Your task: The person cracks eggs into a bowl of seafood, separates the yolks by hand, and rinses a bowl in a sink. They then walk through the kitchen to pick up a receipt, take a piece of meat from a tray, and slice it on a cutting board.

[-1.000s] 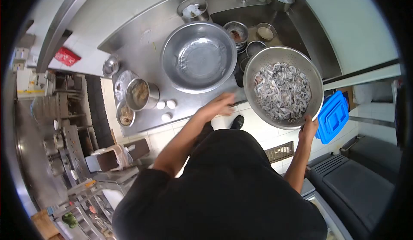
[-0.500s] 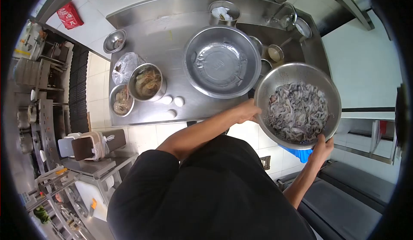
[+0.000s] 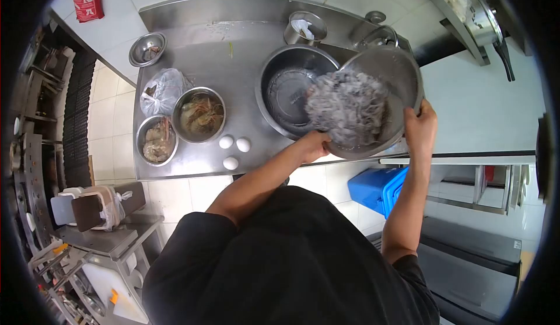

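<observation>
A large metal colander [image 3: 403, 71] is tipped leftward, its left side over the wide metal basin [image 3: 269, 112]. Glossy grey-and-white seafood pieces [image 3: 347, 108], blurred by motion, slide toward its lower rim. My left hand [image 3: 313, 146] is closed on the near-left rim. On the right, my right hand [image 3: 421, 125] grips the opposite rim, thumb on the inside. What shows of the basin's floor is bare metal; the colander covers its right part.
Shrimp fill a steel pot [image 3: 200, 115] and a bowl [image 3: 156, 141] at the counter's left, beside a plastic bag [image 3: 164, 90]. Three white eggs [image 3: 242, 145] lie near the front edge. Behind the basin stands a pot [image 3: 305, 29]; a faucet [image 3: 382, 33] is at the back right.
Both hands have carried the colander left and away from my body, over the basin. It has gone from nearly level to steeply tilted, and the seafood has slid left.
</observation>
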`<state>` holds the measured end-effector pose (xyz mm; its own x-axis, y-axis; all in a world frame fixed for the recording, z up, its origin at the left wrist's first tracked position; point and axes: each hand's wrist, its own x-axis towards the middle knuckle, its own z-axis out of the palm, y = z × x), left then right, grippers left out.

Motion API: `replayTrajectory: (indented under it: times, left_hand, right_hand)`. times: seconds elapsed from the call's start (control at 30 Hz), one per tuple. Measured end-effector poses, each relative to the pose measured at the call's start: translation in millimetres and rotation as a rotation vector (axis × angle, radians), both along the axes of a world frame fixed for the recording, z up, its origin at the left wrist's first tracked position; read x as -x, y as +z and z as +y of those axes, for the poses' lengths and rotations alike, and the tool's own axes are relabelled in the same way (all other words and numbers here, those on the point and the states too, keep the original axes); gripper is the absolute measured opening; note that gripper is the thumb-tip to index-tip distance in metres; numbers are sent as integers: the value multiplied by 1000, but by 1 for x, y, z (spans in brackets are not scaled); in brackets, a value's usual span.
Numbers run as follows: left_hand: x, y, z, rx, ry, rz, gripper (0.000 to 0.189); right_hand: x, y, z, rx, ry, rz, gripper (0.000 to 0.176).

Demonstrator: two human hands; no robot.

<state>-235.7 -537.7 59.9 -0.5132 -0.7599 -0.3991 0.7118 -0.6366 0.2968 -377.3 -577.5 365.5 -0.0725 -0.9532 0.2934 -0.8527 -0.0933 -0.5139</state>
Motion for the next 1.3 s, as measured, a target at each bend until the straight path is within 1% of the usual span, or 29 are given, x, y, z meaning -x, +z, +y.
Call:
replayTrajectory:
  times: [0.03,0.07,0.1,0.13,0.17,0.23,0.27,0.37,0.47,0.5,0.53,0.6,0.63,0.67,0.73,0.77,0.8,0.87,0.9,0.97,1.03,1.07,1.17,1.2,1.23,1.3]
  left_hand:
    - [3,-16,-5,-60,-17,41,18]
    - [8,-37,-8,-123,-34,81,15]
    - [6,-39,-5,-195,-55,120,13]
    - [2,-42,-3,-97,-66,131,10]
    - [-4,-29,-4,-83,-42,128,10]
    - [-12,-4,-3,-64,-19,117,9]
    - [-11,-2,-8,-39,-28,133,10]
    - [1,16,-13,-10,-86,230,13]
    - [24,26,-17,31,-258,286,18]
    - [30,29,-17,51,-309,293,18]
    - [30,28,-17,156,-376,222,28]
    - [24,35,-12,238,-460,94,37]
    - [19,37,-10,281,-504,31,42]
    - [6,42,-11,303,-570,-114,53]
    - [-23,57,-10,434,-576,-461,48]
    - [-35,38,-13,546,-466,-553,41]
    - [-48,41,-16,633,-338,-827,35]
    - [-76,36,-22,771,43,-1474,40]
    - [-90,20,-34,800,127,-1691,45]
    - [-97,57,-41,640,55,-1925,56]
    - [-86,37,-61,589,-113,-2046,62]
    - [-75,37,-67,554,-201,-2108,65]
    - [-32,35,-78,559,-532,-2021,66]
    - [-21,24,-79,670,-513,-1988,58]
    - [-11,12,-80,724,-518,-1955,55]
    - [15,14,-78,810,-526,-1890,49]
  right_hand:
    - [-1,-6,-9,7,22,24,13]
    - [-9,-5,-10,-23,-13,47,15]
    - [-17,-5,-11,-24,-16,52,15]
    - [-23,-5,-11,-24,-21,55,14]
    - [-28,-4,-11,-24,-32,55,14]
    - [-47,11,-6,60,35,143,14]
    - [-58,21,-4,106,67,187,14]
    - [-88,41,3,88,85,250,12]
    - [-103,52,16,95,93,427,14]
    - [-98,54,19,103,73,428,15]
    - [-93,55,22,110,55,430,15]
    - [-68,57,23,136,-20,407,16]
    - [-41,53,21,155,-77,384,16]
    - [-12,49,20,173,-136,359,17]
    - [41,40,27,136,-275,249,17]
    - [68,33,29,117,-340,191,16]
    - [97,24,29,117,-370,146,17]
    - [154,-2,32,114,-425,48,18]
    - [184,-18,29,127,-457,39,18]
    - [240,-51,16,151,-518,19,19]
    - [279,-78,1,131,-558,-7,21]
    - [291,-90,-7,129,-558,-23,21]
    - [322,-122,-30,112,-519,-103,23]
    - [327,-133,-41,104,-511,-109,22]
    - [331,-145,-52,94,-499,-115,22]
    - [340,-172,-81,57,-485,-167,20]
